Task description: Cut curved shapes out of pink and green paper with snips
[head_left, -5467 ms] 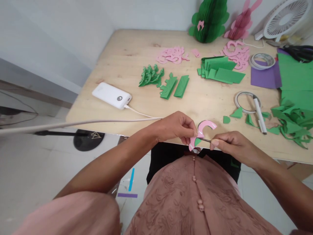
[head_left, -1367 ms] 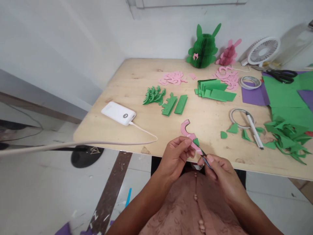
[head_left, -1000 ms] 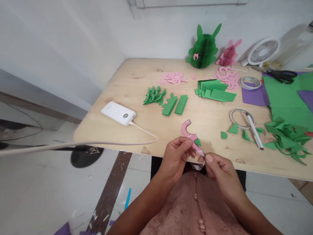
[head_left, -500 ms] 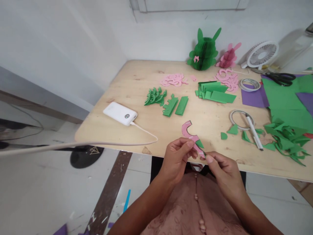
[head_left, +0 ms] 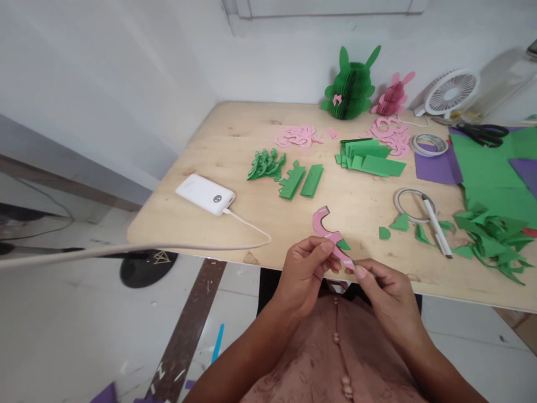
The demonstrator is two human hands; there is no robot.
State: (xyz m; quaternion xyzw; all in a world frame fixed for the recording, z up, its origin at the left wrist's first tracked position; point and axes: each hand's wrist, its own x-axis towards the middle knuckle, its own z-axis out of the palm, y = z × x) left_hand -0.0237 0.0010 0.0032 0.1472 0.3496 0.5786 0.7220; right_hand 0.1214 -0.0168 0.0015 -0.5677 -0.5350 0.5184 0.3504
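Observation:
A curved pink paper piece with dark green paper against its back is held above the table's front edge. My left hand pinches its middle between thumb and fingers. At the lower right end of the piece, my right hand is closed, thumb and fingers gripping the tip. Beyond my hands lie a folded green strip, a green strip with a cut edge and a heap of curly green cutouts.
On the wooden table are a white power bank with a cable, pink cutouts, green strips, tape, a marker, scissors, green scraps, a fan and a green paper figure.
My right thumb and fingers have shifted slightly along the lower end of the pink piece. My left hand has kept its grip almost unmoved.

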